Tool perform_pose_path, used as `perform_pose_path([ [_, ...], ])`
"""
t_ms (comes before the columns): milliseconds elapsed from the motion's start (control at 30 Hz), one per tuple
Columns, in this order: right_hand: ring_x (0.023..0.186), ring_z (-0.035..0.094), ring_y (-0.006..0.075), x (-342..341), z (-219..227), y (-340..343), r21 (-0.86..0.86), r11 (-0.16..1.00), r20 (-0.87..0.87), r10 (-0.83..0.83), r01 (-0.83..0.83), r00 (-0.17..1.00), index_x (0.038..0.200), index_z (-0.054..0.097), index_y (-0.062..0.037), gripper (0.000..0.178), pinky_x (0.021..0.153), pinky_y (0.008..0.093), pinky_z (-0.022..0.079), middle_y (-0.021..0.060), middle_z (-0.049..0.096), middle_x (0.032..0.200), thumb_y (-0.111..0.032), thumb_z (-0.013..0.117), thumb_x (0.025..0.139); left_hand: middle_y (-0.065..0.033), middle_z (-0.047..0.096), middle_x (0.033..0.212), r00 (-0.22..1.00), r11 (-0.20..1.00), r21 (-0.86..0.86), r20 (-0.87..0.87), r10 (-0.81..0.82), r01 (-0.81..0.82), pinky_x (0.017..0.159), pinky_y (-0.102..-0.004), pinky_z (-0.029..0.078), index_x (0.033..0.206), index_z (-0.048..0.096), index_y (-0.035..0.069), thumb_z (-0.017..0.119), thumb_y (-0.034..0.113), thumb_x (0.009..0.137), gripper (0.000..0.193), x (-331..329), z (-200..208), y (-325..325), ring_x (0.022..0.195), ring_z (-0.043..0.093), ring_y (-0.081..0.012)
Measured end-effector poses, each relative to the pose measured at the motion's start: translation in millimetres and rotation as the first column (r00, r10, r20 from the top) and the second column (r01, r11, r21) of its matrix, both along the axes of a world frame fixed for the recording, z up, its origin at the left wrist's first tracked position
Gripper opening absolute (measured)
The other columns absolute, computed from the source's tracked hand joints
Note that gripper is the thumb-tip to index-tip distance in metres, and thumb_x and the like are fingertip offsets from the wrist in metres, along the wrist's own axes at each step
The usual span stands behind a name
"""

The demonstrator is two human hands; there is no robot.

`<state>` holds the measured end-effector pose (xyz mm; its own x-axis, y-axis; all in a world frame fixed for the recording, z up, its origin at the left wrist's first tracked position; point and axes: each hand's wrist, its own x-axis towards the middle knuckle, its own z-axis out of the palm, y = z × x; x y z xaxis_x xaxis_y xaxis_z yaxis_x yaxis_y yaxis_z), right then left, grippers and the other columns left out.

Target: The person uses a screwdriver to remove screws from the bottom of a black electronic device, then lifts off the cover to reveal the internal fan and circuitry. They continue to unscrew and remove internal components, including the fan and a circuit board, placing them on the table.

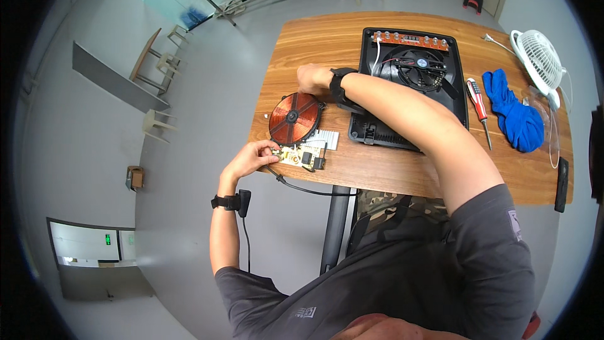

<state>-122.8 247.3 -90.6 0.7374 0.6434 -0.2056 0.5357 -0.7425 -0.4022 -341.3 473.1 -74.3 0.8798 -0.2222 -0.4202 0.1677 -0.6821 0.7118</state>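
Observation:
A round induction coil [284, 111] with copper windings and dark spokes lies near the table's left edge. My right hand [311, 79] reaches across to its far rim, the fingers bent down against it and the fingertips mostly hidden. Just nearer to me is a circuit board [291, 155] with black parts, pinched at its left end by the thumb and fingers of my left hand [253, 156]. A silvery finned heat sink [328, 139] shows beside the coil and board. From the board's near side a black cable [296, 187] hangs over the table edge.
My right forearm crosses an open black cooker housing [462, 75] with a fan [418, 69] and an orange button board [412, 39]. To its right lie a red-and-white screwdriver [477, 102], a blue cloth [517, 119] and a white fan [538, 60]. A black bar [561, 186] sits at the right edge.

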Motion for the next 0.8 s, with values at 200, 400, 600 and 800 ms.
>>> perform_pose_path([
  [200,0.092,0.07,0.0395,16,52,-68,0.104,0.983,0.245,0.121,-0.15,0.962,0.093,0.076,0.0015,0.029,0.083,0.0451,0.055,0.0251,0.072,0.098,-0.023,0.065,0.082,0.0065,0.058,0.082,0.998,0.998,0.029,0.041,-0.053,0.052,0.068,-0.0206,0.047,0.114,0.069,-0.002,0.073,0.009,0.094,0.023,5,5,7,0.074,0.052,-0.0032],
  [400,0.078,0.07,0.0273,21,89,-205,0.134,0.99,0.172,-0.069,0.046,0.983,0.095,0.076,-0.0023,0.028,0.073,0.0403,0.055,0.0142,0.075,0.084,-0.029,0.073,0.087,-0.0047,0.074,0.084,0.963,0.985,0.168,0.269,-0.011,-0.035,0.07,-0.0286,0.054,0.105,0.072,0.0,0.068,0.015,0.097,0.018,1,34,7,0.075,0.065,-0.0106],
  [600,0.076,0.069,0.0311,-18,87,-354,-0.037,0.958,0.212,-0.272,0.285,0.939,0.09,0.072,0.0,0.033,0.072,0.0423,0.054,0.0204,0.069,0.078,-0.033,0.076,0.089,-0.0141,0.072,0.083,0.884,0.931,0.351,0.399,-0.244,0.099,0.072,-0.0346,0.054,0.102,0.071,-0.003,0.068,0.017,0.094,0.022,26,67,-64,0.074,0.068,-0.0211],
  [800,0.089,0.069,0.0442,-66,49,-428,-0.264,0.865,0.285,-0.352,0.426,0.891,0.094,0.074,0.0027,0.042,0.081,0.0487,0.055,0.0264,0.072,0.092,-0.039,0.07,0.09,-0.0181,0.072,0.084,0.833,0.901,0.305,0.369,-0.411,0.309,0.074,-0.0369,0.055,0.101,0.071,-0.002,0.067,0.017,0.093,0.021,69,71,-156,0.077,0.07,-0.0296],
])
